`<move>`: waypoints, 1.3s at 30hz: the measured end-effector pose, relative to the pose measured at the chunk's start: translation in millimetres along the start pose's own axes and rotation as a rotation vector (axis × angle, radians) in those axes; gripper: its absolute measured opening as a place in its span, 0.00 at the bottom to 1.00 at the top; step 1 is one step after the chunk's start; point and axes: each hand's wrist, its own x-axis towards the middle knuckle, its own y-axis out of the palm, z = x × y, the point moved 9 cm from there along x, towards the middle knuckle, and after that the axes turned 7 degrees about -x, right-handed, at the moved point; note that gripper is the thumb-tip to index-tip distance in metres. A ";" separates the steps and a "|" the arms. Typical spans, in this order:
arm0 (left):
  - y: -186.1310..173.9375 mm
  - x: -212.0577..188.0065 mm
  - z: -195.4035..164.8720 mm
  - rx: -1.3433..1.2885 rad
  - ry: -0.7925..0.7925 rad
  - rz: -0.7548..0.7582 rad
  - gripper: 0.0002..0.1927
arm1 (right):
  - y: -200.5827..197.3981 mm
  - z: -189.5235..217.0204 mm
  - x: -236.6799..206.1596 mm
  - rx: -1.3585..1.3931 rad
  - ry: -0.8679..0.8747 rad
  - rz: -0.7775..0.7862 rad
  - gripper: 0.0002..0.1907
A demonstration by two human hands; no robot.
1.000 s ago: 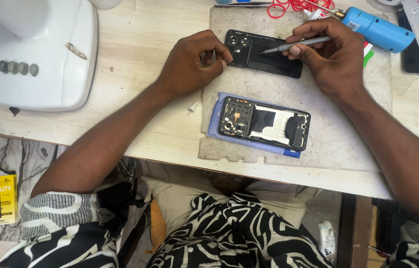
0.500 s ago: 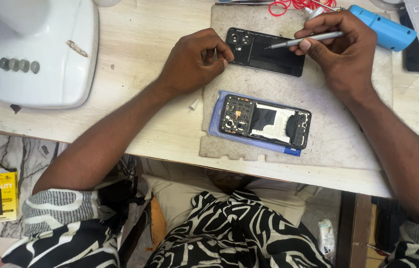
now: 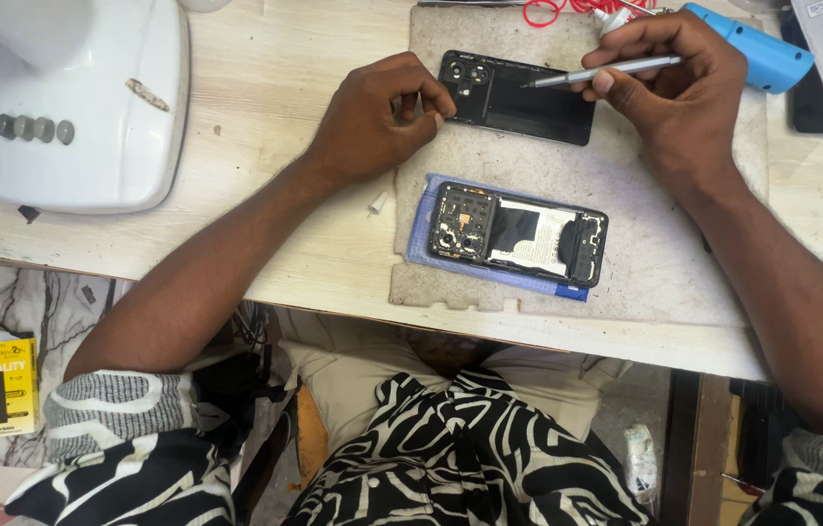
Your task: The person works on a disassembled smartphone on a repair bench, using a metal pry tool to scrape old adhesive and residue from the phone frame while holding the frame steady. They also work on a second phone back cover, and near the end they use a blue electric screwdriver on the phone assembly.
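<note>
The left hand (image 3: 373,122) curls its fingers against the black back cover (image 3: 519,95); the right hand (image 3: 670,93) pinches a silver tool (image 3: 601,73), tip on the cover; an opened phone (image 3: 519,234) lies nearer on the mat (image 3: 665,253).

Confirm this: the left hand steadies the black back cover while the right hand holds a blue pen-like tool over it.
Not quite. The head view shows the tool in the right hand is silver, not blue. The left hand does steady the black back cover.
</note>
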 end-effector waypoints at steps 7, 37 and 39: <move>-1.9 -2.5 -4.9 -0.015 0.036 -0.006 0.04 | -20.1 -1.3 -9.7 0.043 -0.006 -0.083 0.10; 99.3 0.2 -113.5 0.016 0.385 0.541 0.08 | -34.5 5.8 -177.8 -0.024 0.082 -0.195 0.08; 99.0 -1.8 -112.9 0.033 0.390 0.542 0.08 | -34.4 5.0 -177.6 -0.006 0.114 -0.206 0.08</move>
